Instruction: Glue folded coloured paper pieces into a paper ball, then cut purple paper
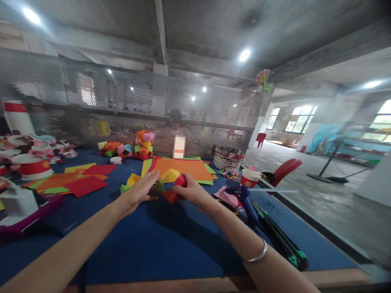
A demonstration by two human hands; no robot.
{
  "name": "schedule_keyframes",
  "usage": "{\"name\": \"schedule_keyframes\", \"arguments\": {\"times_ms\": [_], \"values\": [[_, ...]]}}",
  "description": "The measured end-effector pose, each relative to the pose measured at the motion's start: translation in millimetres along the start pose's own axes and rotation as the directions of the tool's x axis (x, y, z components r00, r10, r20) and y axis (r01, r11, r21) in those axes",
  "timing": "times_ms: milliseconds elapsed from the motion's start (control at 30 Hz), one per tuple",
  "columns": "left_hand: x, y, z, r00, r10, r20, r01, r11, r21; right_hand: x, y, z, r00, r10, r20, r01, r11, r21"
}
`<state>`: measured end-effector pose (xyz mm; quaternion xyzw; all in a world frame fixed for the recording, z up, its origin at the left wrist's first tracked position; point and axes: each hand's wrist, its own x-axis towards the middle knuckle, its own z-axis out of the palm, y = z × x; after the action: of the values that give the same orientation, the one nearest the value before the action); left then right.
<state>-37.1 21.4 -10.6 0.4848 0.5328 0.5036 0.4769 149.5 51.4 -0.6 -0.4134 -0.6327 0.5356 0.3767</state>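
A multicoloured piece of folded felt or paper [171, 176] is between my two hands, just above the blue tabletop. Yellow, green, orange and red parts of it show. My right hand [195, 192] pinches its red end. My left hand [139, 194] lies along its other side, fingers stretched forward and thumb apart, with the piece between them. That hand hides part of the piece, whose yellow and green end sticks out beyond it. Straight behind lies a stack of coloured sheets [183, 167], orange on top.
Patchwork balls [143, 146] stand at the back left, near loose coloured sheets [88, 184]. On the right are a glue gun [247, 201], a paper cup [249, 178], a woven basket [224, 158] and a green-black cutter [282, 240]. A perforated metal screen [198, 110] borders the table [146, 252].
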Motion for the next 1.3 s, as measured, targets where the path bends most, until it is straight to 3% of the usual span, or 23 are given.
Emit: {"name": "schedule_keyframes", "arguments": {"times_ms": [100, 200, 267, 367, 400, 467, 700, 833, 900, 1067, 1300], "values": [[-7.5, 11.2, 2.5, 0.988, -0.145, 0.045, 0.150, 0.977, -0.149, 3.0, 4.3, -0.5, 0.998, -0.057, -0.018, 0.056, 0.998, -0.030], [-10.4, 16.5, 2.3, 0.969, -0.198, 0.147, 0.232, 0.933, -0.276, 6.5, 12.1, 1.3, 0.960, -0.268, -0.074, 0.250, 0.949, -0.192], [-9.9, 15.6, 1.3, 0.959, -0.194, 0.207, 0.259, 0.896, -0.361, 7.0, 16.6, 4.0, 0.866, -0.490, -0.101, 0.433, 0.835, -0.339], [-9.1, 12.0, 1.2, 0.938, -0.172, 0.301, 0.302, 0.831, -0.467, 4.4, 20.7, 9.1, 0.678, -0.733, -0.060, 0.623, 0.615, -0.483], [-9.6, 11.3, 2.0, 0.929, -0.164, 0.332, 0.318, 0.810, -0.492, 3.2, 21.6, 10.5, 0.636, -0.770, -0.044, 0.650, 0.566, -0.507], [-11.6, 11.1, 4.8, 0.915, -0.139, 0.378, 0.339, 0.774, -0.535, 1.3, 23.1, 12.0, 0.598, -0.802, -0.017, 0.671, 0.512, -0.536], [-19.0, 20.6, 13.0, 0.944, -0.057, 0.325, 0.272, 0.691, -0.670, -4.9, 20.3, 9.4, 0.566, -0.792, 0.229, 0.742, 0.368, -0.560], [-19.9, 27.2, 10.4, 0.968, -0.037, 0.249, 0.210, 0.666, -0.716, -13.7, 13.5, 11.5, 0.543, -0.815, 0.200, 0.761, 0.377, -0.528], [-20.3, 29.8, 8.7, 0.976, -0.015, 0.218, 0.175, 0.650, -0.739, -15.8, 13.0, 12.4, 0.559, -0.818, 0.134, 0.740, 0.419, -0.527], [-24.7, 34.3, 10.7, 0.983, -0.059, 0.175, 0.172, 0.634, -0.753, -15.0, 18.2, 14.4, 0.671, -0.737, 0.082, 0.666, 0.549, -0.505], [-28.2, 29.7, 14.3, 0.966, -0.072, 0.248, 0.234, 0.652, -0.721, -15.6, 20.7, 17.0, 0.685, -0.710, 0.161, 0.679, 0.544, -0.492]]}}
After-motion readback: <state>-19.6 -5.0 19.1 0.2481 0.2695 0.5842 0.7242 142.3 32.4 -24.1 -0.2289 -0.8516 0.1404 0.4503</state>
